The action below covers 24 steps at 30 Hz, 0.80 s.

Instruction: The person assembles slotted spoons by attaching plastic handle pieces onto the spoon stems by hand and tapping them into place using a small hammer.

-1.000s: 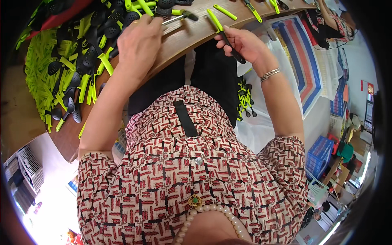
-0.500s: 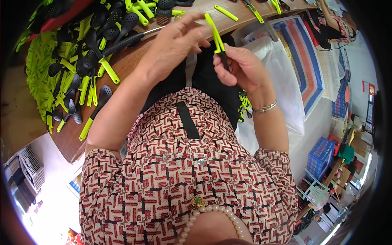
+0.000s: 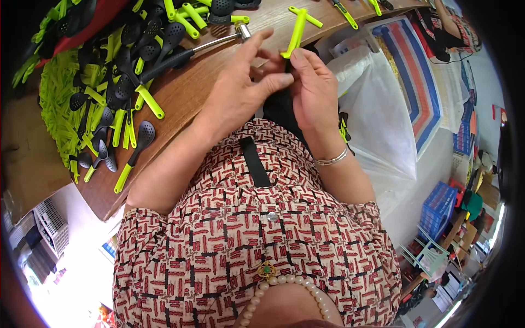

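My right hand [image 3: 317, 90] is closed, pinching a kitchen utensil with a lime-green handle [image 3: 298, 30]. The handle points up and away over the table edge. Its black lower part is mostly hidden by my fingers, so I cannot tell its head shape. My left hand [image 3: 238, 85] is close beside it, index finger stretched out and thumb reaching across to the right hand's fingers. Nothing shows in the left hand. Beyond it lies a hammer [image 3: 214, 42] with a black grip and metal head. A loose green handle [image 3: 314, 21] rests on the table behind the held utensil.
Black slotted spoons [image 3: 146, 131] with green handles crowd the brown table [image 3: 180, 101] at left, next to a heap of green handles [image 3: 57, 104]. A white plastic sheet [image 3: 377, 98] and a striped bag [image 3: 410, 76] are at right. Another person's arm [image 3: 445, 19] shows far right.
The right hand has turned and moved slightly left, so the green handle stands more upright. My left hand has lowered, its thumb now near the right fingers. The hammer head has come into sight.
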Motion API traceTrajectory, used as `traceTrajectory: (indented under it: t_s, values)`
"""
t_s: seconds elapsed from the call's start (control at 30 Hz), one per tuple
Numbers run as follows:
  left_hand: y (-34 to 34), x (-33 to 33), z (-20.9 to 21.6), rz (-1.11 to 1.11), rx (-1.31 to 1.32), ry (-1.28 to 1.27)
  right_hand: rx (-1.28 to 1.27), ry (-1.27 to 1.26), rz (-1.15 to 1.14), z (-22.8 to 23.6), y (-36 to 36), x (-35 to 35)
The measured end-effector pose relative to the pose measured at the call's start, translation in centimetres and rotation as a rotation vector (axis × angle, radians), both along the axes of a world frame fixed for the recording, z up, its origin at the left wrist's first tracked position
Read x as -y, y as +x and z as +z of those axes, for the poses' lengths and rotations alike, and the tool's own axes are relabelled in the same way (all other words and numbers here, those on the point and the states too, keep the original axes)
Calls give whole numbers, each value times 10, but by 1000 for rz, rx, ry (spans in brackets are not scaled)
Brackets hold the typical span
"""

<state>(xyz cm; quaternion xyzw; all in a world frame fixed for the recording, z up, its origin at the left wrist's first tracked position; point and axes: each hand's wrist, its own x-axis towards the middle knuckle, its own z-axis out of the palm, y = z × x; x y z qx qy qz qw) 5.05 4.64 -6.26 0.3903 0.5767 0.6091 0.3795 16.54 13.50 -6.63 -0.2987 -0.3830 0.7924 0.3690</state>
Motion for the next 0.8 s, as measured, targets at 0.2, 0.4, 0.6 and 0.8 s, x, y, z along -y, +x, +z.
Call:
traceTrajectory:
  t_s: [0.2,0.4,0.6,0.8]
  values:
    - [15,-4,9,-65,46,-111,147,205,-87,6,5,-4]
    - [15,0,18,-128,37,-218,331,294,118,12,16,-18]
    - [7,2,13,-208,365,-138,203,127,219,16,23,-24]
    - [2,5,13,-256,422,-95,232,152,286,22,27,-28]
